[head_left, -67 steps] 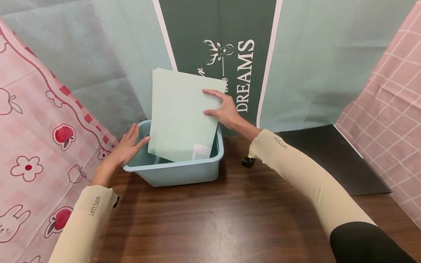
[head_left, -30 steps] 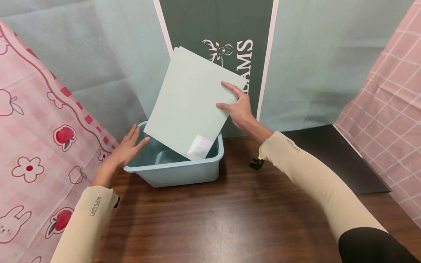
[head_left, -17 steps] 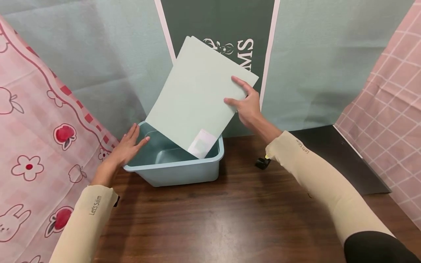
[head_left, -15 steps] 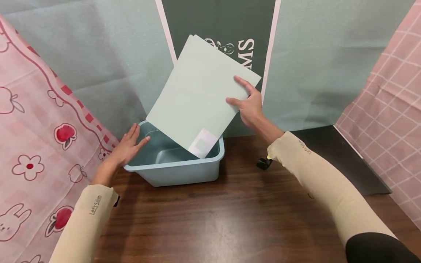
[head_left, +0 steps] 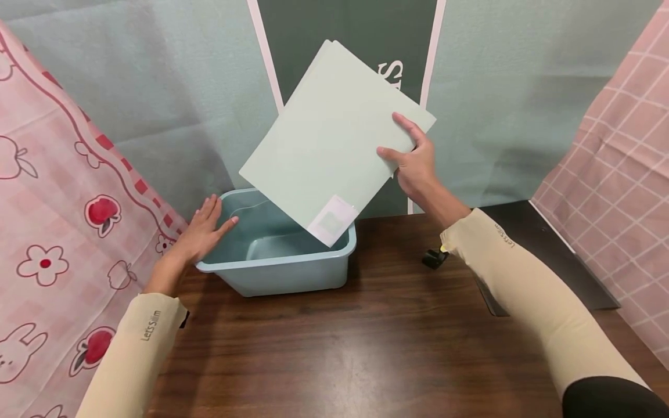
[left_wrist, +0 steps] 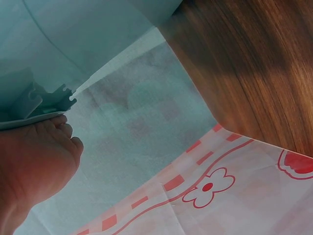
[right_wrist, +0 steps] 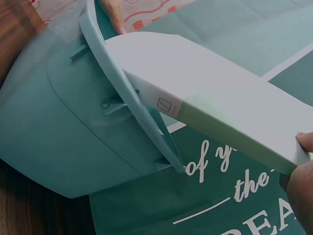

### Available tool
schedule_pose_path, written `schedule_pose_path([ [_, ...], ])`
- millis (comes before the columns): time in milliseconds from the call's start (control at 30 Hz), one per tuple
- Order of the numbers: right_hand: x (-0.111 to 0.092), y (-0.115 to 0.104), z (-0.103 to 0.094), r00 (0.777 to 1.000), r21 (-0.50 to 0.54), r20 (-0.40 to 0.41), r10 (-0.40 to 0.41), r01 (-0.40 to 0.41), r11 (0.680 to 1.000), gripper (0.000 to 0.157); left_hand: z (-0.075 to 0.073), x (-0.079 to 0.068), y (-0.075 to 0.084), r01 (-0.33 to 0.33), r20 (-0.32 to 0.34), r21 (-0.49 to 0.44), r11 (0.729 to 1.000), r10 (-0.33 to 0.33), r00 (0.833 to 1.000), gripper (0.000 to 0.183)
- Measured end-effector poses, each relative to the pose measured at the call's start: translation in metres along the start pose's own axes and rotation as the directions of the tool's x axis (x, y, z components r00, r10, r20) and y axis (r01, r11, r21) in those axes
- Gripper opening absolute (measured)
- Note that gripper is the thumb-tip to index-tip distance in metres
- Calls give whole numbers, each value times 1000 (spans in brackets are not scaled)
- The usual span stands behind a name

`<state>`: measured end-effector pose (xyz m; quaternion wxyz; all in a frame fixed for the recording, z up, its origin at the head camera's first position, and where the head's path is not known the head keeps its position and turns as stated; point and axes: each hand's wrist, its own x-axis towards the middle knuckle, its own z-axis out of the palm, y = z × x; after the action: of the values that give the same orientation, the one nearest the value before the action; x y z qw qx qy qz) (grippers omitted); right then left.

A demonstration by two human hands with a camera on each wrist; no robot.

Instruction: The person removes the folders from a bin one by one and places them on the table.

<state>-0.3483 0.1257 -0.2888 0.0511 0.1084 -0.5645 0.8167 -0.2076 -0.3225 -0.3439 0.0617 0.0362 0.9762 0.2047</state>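
A pale green folder hangs tilted above a light blue plastic basin, with its lower corner still over the opening. My right hand grips its right edge, thumb and index finger on the front face. The right wrist view shows the folder's spine with a white label near the lower end. My left hand holds the basin's left rim, thumb over the inside and fingers outside. In the left wrist view the left hand is just below the rim.
A dark flat panel lies on the wooden table at the right. Behind stands a cloth with white lettering. A pink patterned cloth borders the left, and a pink checked one the right.
My right hand has drawn the folder up and to the right out of the basin, tilting it on the way. The left hand and the basin have stayed in place.
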Motion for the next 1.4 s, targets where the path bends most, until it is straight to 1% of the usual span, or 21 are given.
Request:
schedule_pose_path([
  [233, 1, -8, -7, 999, 48, -29, -28, 30, 998, 76, -1, 0, 1, 1, -1, 0, 1000, -1, 1000, 92],
  [367, 1, -12, -13, 999, 70, -37, -26, 28, 997, 75, -1, 0, 1, 2, 0, -8, 1000, -2, 1000, 92],
  [500, 2, -17, -17, 999, 115, -48, -21, 26, 993, 78, 0, 0, 0, 4, 4, -10, 1000, -4, 1000, 92],
  [600, 2, -22, -22, 999, 190, -54, 5, 5, 982, 79, 0, 0, 1, 5, 4, -13, 1000, -5, 1000, 92],
  [733, 0, -27, -28, 997, 262, -59, 39, -22, 965, 79, 1, 1, 2, 5, 3, -17, 1000, -5, 1000, 92],
  [900, -1, -33, -36, 997, 305, -51, 51, -33, 952, 80, 2, 1, 4, 5, 12, -18, 1000, -5, 1000, 92],
  [1067, -1, -39, -45, 997, 321, -60, 51, -29, 947, 81, 1, 3, 6, 0, 17, -20, 1000, 0, 1000, 91],
  [1400, -1, -49, -62, 998, 340, -62, 26, -3, 940, 82, -1, 4, 7, -4, 16, -15, 1000, 4, 1000, 91],
])
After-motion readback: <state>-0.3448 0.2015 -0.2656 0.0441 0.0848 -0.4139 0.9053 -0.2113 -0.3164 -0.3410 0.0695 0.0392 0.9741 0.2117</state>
